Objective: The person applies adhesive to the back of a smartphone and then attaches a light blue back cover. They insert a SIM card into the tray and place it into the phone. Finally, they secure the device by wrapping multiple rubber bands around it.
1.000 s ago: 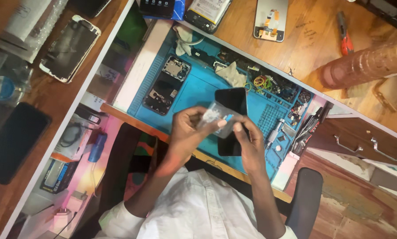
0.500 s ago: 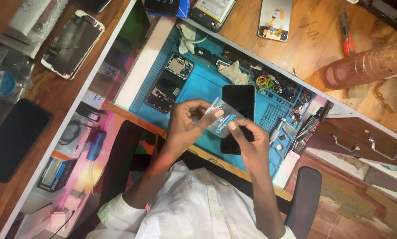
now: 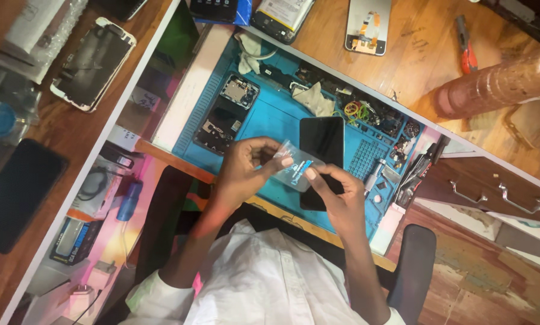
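Note:
My left hand (image 3: 244,170) and my right hand (image 3: 337,192) together pinch a small clear plastic packet (image 3: 295,171) with blue print, held just above the blue work mat (image 3: 277,118). Each hand grips one end of the packet. Under it and to the right, a black phone (image 3: 321,150) lies screen-up on the mat. An opened phone body (image 3: 224,114) with bare circuit parts lies on the mat to the left of my hands.
Small parts, coloured rings and tools (image 3: 366,114) crowd the mat's far edge. A white-framed phone (image 3: 93,64) and a dark phone (image 3: 18,194) lie on the wooden shelf at left. A display part (image 3: 367,24), a battery (image 3: 283,17) and a red tool (image 3: 466,53) lie on the wood beyond.
The hands and packet have stayed over the mat's near side, and the fingers have shifted their grip along the packet's ends. The view has shifted a little.

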